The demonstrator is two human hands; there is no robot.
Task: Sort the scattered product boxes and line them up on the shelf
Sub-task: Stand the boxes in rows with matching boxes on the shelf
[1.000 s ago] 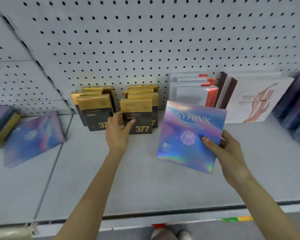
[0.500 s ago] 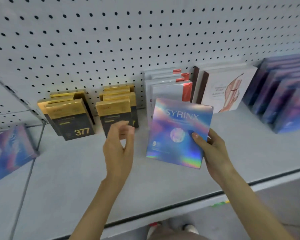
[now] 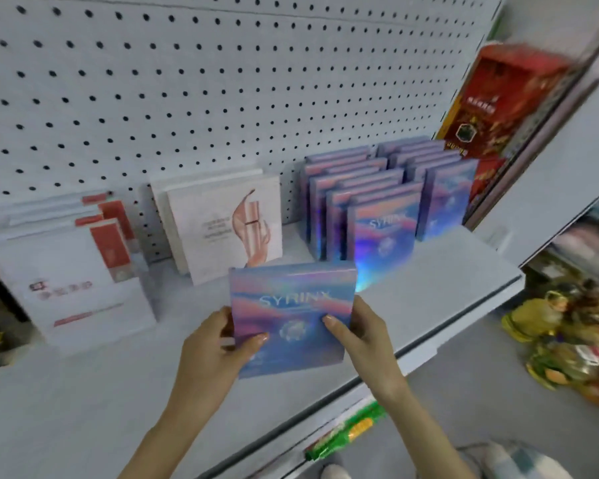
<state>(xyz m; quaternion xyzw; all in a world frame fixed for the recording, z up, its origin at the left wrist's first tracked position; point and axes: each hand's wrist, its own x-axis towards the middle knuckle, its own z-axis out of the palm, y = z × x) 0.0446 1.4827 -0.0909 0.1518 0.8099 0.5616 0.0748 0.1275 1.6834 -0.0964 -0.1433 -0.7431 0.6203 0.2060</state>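
A flat holographic blue-pink box marked SYRINX (image 3: 293,305) is held above the white shelf (image 3: 440,292). My left hand (image 3: 210,350) grips its left edge with the thumb on the front. On the other edge my right hand (image 3: 358,335) grips in the same way. Just behind it, several matching SYRINX boxes (image 3: 382,205) stand in two rows against the pegboard.
Left of the rows stand white boxes with a pink figure (image 3: 222,223) and white boxes with red corners (image 3: 70,271). A red box (image 3: 498,98) stands at the shelf's right end. Colourful packets (image 3: 567,340) lie lower right, past the shelf's front edge (image 3: 412,347).
The view has swung right, away from the gold 377 boxes. My left hand has joined my right on the SYRINX box, which now sits in front of the matching rows.
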